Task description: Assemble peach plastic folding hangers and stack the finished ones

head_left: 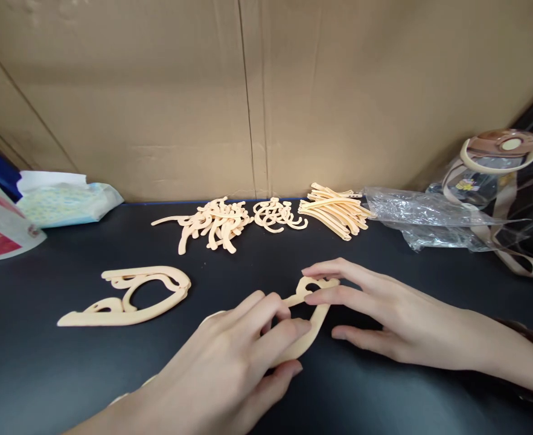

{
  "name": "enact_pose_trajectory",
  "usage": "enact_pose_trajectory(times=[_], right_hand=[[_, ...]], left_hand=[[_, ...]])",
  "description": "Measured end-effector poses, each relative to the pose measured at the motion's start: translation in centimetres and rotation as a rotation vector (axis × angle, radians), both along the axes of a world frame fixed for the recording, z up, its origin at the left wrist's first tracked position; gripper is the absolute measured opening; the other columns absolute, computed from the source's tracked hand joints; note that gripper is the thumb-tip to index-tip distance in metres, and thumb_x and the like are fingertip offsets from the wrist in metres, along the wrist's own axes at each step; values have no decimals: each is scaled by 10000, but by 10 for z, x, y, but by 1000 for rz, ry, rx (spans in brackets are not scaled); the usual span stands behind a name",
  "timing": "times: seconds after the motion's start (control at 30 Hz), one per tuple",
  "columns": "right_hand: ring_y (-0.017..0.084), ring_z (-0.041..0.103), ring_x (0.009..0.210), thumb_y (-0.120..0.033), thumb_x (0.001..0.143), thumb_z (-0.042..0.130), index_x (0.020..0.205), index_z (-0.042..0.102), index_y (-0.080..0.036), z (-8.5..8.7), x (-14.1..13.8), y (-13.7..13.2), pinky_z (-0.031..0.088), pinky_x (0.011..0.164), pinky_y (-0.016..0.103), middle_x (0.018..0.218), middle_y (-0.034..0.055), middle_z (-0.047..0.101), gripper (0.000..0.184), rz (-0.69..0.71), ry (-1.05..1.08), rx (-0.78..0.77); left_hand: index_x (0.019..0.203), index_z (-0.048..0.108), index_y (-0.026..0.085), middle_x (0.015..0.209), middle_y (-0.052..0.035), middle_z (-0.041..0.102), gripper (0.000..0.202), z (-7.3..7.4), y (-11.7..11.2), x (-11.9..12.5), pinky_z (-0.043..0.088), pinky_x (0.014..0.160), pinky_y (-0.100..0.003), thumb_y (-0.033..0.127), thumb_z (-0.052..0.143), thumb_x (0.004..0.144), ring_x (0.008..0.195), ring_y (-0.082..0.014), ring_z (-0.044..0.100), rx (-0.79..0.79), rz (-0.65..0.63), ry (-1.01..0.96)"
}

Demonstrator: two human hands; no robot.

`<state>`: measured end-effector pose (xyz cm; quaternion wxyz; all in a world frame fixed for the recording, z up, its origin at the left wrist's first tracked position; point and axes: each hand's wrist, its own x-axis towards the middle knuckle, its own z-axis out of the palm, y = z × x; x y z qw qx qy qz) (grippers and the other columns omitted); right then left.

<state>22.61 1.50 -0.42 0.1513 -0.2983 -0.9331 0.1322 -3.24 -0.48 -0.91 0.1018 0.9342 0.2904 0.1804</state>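
Note:
My left hand (239,356) has its fingers and thumb closed on a cream folding hanger (319,315), which lies low over the table and is partly covered by the fingers. My right hand (384,302) reaches in from the right, fingers stretched out, with fingertips touching the hanger's far end and the thumb apart from it. To the left, a folded hanger (157,311) rests flat on the table. Bits of cream plastic show past my left hand and wrist, mostly hidden.
Along the back of the black table (112,368) are a heap of curved arms (221,220), several small hooks (275,214) and a stack of long strips (338,211). Clear plastic bags (429,214) and a bottle (483,169) are right; a tissue pack (71,199) and paper cup (3,217) left.

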Motion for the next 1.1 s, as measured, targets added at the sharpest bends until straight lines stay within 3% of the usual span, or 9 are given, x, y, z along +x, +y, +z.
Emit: enact_pose_trajectory(times=[0.13, 0.23, 0.33, 0.5, 0.67, 0.83, 1.0, 1.1], right_hand=[[170, 506, 1262, -272, 929, 599, 1324, 501, -233, -1, 0, 2, 475, 1011, 279, 1438, 87, 446, 409, -34, 61, -27], [172, 578, 1119, -280, 943, 586, 1267, 546, -230, 0, -1, 4, 489, 949, 311, 1247, 68, 602, 330, -21, 81, 2], [176, 592, 1005, -250, 964, 545, 1229, 578, -213, 2, -3, 2, 485, 885, 333, 1128, 61, 649, 269, 17, 20, 51], [215, 548, 1009, -49, 942, 424, 1140, 635, -184, 2, -2, 3, 473, 856, 374, 1117, 92, 629, 319, 22, -96, 305], [252, 525, 1102, 43, 885, 347, 952, 663, -174, -1, 7, 16, 432, 960, 480, 1135, 116, 624, 389, -1, -145, 497], [231, 521, 1118, -28, 894, 475, 820, 609, -195, -2, 12, 22, 472, 895, 392, 1189, 88, 585, 227, -14, -62, 317], [166, 554, 1113, -130, 974, 429, 1016, 584, -210, -5, 5, 15, 498, 870, 300, 1250, 91, 539, 179, -48, 12, 194], [162, 604, 959, -170, 1000, 422, 1073, 579, -193, -5, 3, 12, 498, 806, 309, 1083, 80, 624, 174, -61, 18, 250]], left_hand=[[1192, 464, 288, 1050, 19, 598, 395, 1, 0, -1, 528, 664, -272, 167, 650, 865, 875, -173, 590, 60, 32, -9], [1230, 452, 290, 1044, 23, 599, 451, 2, 0, -1, 528, 682, -276, 150, 658, 855, 866, -166, 592, 51, 33, 6], [1295, 417, 297, 1071, 16, 599, 527, 2, 0, 0, 526, 715, -273, 123, 646, 853, 890, -166, 595, 19, 20, 14], [1386, 368, 295, 1224, -39, 569, 566, 3, -1, -2, 508, 888, -325, 154, 603, 891, 1094, -209, 557, 1, 21, 20], [1406, 377, 272, 1382, -64, 491, 596, 8, 6, -6, 453, 1038, -361, 249, 648, 876, 1270, -221, 466, -15, -3, 56], [1454, 322, 277, 1495, -72, 405, 785, 5, 15, -10, 397, 1113, -472, 426, 734, 803, 1398, -273, 333, -54, -45, 100], [1462, 304, 282, 1511, -67, 390, 778, 2, 16, -9, 393, 1120, -480, 420, 720, 820, 1411, -255, 322, -80, -43, 109], [1471, 290, 294, 1521, -71, 377, 794, 3, 14, -9, 388, 1123, -490, 422, 723, 817, 1418, -261, 317, -89, -42, 91]])
